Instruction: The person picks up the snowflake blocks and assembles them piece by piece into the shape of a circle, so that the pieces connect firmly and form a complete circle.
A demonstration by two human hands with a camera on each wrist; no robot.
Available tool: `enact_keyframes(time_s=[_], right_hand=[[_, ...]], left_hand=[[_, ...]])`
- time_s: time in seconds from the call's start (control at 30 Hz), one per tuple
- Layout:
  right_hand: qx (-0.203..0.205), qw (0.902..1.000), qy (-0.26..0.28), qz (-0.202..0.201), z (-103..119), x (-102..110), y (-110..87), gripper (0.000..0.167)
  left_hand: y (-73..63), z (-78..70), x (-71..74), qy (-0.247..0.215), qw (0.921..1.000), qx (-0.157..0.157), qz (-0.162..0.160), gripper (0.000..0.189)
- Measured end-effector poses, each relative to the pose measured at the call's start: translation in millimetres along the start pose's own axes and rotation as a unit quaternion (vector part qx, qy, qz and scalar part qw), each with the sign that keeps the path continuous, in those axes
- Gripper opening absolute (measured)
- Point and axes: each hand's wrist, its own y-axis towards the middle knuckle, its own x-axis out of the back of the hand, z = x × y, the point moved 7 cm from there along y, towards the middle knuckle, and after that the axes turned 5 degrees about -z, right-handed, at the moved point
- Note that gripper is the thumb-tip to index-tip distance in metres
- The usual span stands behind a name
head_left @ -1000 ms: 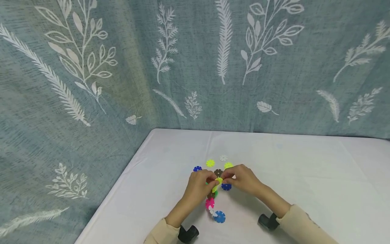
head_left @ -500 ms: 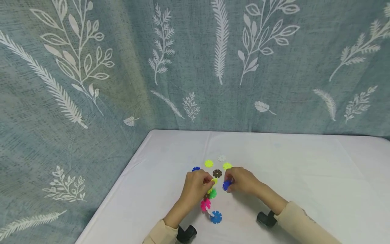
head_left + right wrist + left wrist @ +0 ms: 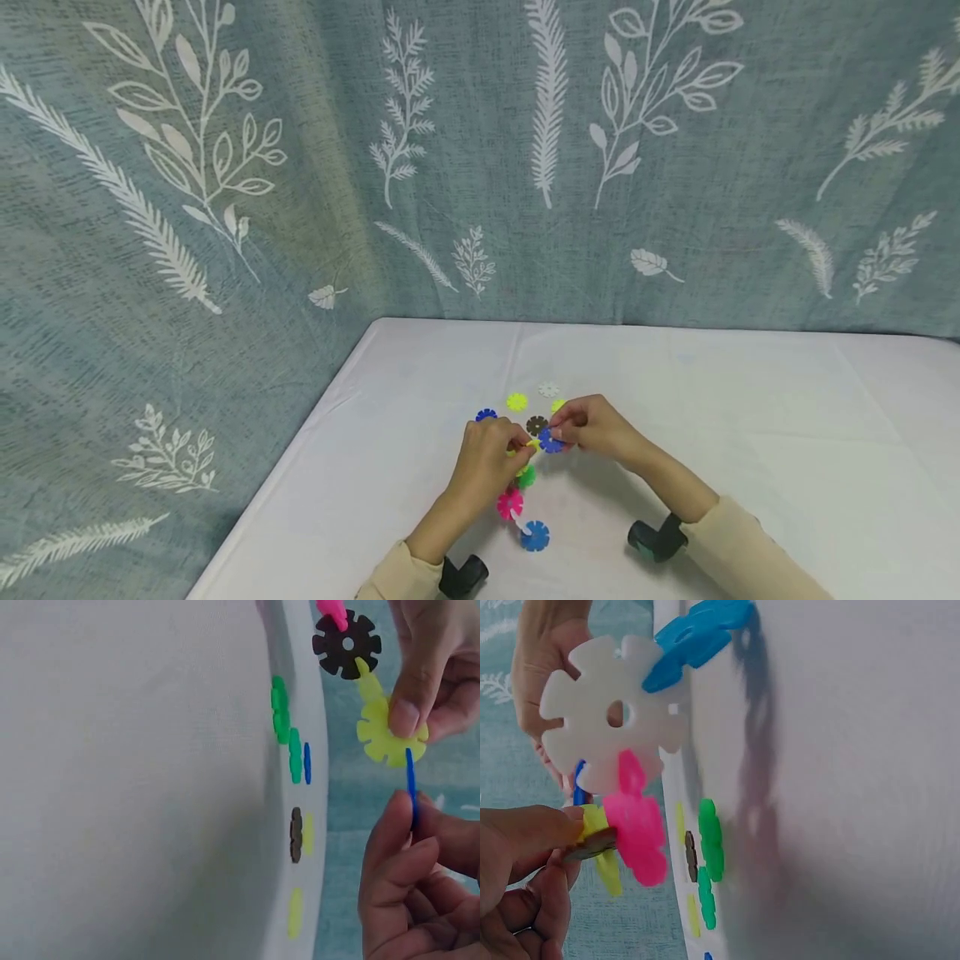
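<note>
Blue disc point(image 3: 411, 776), pinched by the right hand point(image 3: 600, 432), stands crosswise to the yellow disc point(image 3: 388, 748) pinched by the left hand point(image 3: 489, 457), seemingly so they interlock.

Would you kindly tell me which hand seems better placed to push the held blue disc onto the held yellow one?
Probably the right hand: it pinches the blue disc, its free edge right at the yellow disc. The left hand is occupied holding the yellow disc and its chain.
</note>
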Motion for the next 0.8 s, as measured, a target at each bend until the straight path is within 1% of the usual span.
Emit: enact_keyframes(time_s=[0.1,0.13,0.2,0.33,0.43,0.47,0.57,0.6,0.67,0.73,0.8], right_hand=[[0.008,0.9999,-0.011,0.005,3.9,0.1,-0.2,0.012],[0.01,0.9998,-0.017,0.006,5.2,0.1,-0.2,0.011],[0.018,0.9993,-0.033,0.006,8.2,0.1,0.0,0.008],[0.019,0.998,-0.06,0.0,14.0,-1.9,-0.8,0.004],[0.007,0.9979,-0.064,-0.008,14.5,-3.2,-1.5,0.005],[0.002,0.9981,-0.061,-0.009,14.2,-4.2,-1.4,0.006],[-0.01,0.999,-0.044,-0.007,8.6,-6.4,0.0,0.008],[-0.011,0.9995,-0.031,-0.003,6.3,-7.6,0.8,0.008],[-0.003,0.9999,-0.006,0.01,3.0,-10.7,2.3,0.01],[0.013,0.9994,0.021,0.025,2.0,-14.5,4.1,0.013],[0.027,0.9982,0.035,0.039,3.0,-18.4,5.9,0.018]], left_hand=[[-0.5,-0.9,0.1,-0.004,1.0,-0.001,-0.001,0.01],[-0.8,-2.0,0.4,-0.006,1.0,-0.007,-0.005,0.01],[-1.5,-4.7,0.9,-0.008,0.9997,-0.017,-0.014,0.01],[-4.0,-10.8,0.4,-0.009,0.9984,-0.039,-0.041,0.01],[-5.7,-12.3,-1.4,-0.013,0.9979,-0.035,-0.053,0.01],[-6.2,-11.9,-1.6,-0.016,0.998,-0.031,-0.052,0.01],[-6.6,-9.9,-2.9,-0.018,0.9991,-0.018,-0.033,0.011],[-6.7,-8.3,-3.7,-0.02,0.9996,-0.01,-0.02,0.011],[-6.3,-4.1,-5.0,-0.036,0.9992,0.008,0.012,0.011],[-5.5,2.6,-5.4,-0.065,0.9966,0.029,0.042,0.012],[-4.1,11.8,-7.7,-0.107,0.9898,0.059,0.074,0.014]])
